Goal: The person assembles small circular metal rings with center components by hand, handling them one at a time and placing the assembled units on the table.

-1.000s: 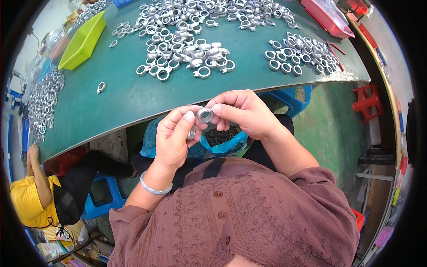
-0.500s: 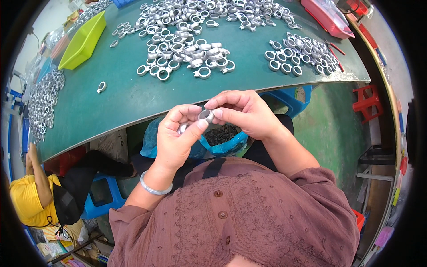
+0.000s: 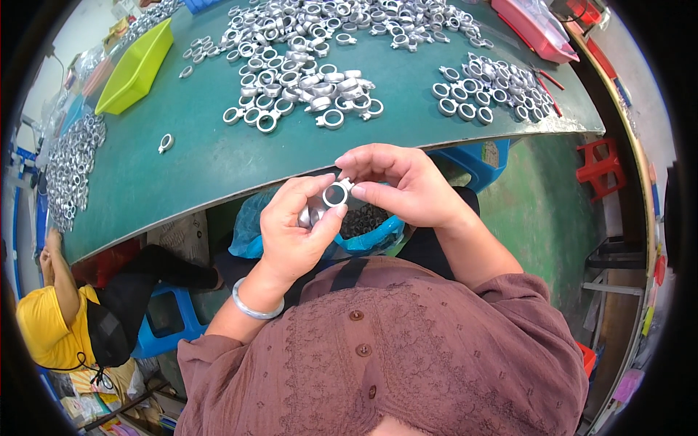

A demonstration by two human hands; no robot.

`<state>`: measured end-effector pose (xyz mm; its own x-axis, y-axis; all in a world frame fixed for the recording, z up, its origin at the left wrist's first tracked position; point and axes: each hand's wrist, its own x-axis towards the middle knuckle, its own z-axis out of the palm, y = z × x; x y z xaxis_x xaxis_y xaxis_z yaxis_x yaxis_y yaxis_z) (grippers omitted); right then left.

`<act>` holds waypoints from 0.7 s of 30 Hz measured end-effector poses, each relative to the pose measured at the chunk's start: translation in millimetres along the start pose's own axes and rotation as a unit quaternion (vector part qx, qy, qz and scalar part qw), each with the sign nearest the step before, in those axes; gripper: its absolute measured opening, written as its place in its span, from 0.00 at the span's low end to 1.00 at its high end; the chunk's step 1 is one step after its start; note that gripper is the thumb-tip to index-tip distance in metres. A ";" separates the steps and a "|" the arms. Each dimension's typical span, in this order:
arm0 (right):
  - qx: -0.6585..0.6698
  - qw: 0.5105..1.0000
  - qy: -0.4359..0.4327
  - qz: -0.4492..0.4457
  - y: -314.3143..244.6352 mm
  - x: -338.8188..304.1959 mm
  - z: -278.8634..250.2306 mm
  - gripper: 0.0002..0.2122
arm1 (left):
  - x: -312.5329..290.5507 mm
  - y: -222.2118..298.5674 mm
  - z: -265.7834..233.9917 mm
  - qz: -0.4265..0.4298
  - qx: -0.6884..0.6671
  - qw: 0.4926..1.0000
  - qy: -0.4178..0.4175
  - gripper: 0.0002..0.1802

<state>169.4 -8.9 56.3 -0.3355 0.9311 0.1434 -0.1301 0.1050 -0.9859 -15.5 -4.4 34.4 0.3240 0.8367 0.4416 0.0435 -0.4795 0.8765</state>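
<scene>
Just past the table's front edge, a silver metal ring clamp (image 3: 326,198) is held between my hands with its round opening facing up. My left hand (image 3: 285,231) is closed, its thumb and fingers gripping the ring. More silver ring clamps (image 3: 311,216) are tucked inside its palm, partly hidden. At the small lug on the ring's upper right, my right hand (image 3: 407,190) pinches with thumb and fingertips; whether a small part is between them cannot be made out. Below my hands, a blue plastic bag (image 3: 385,238) in my lap holds many small dark pieces (image 3: 367,220).
Large heaps of ring clamps (image 3: 291,76) cover the green table (image 3: 211,156), with a smaller group (image 3: 465,94) at right near red-handled pliers (image 3: 552,81). A yellow-green tray (image 3: 134,69) and a pink tray (image 3: 534,33) stand there. A person in yellow (image 3: 51,320) sits left.
The held ring clamp has turned so its opening and lug show more fully. My right fingertips have shifted slightly at the lug, and more of the clamps in my left palm show.
</scene>
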 end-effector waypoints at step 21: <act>-0.573 0.794 0.117 -0.169 4.4 52.3 -6.3 0.05 | 0.3 -29.9 16.9 -0.059 0.155 0.974 -0.153 0.11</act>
<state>157.2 42.5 59.0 -0.2615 0.8080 0.5279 0.8031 0.4856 -0.3454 -0.7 5.7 5.2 0.5644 0.7952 0.2217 0.3658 -0.4816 0.7964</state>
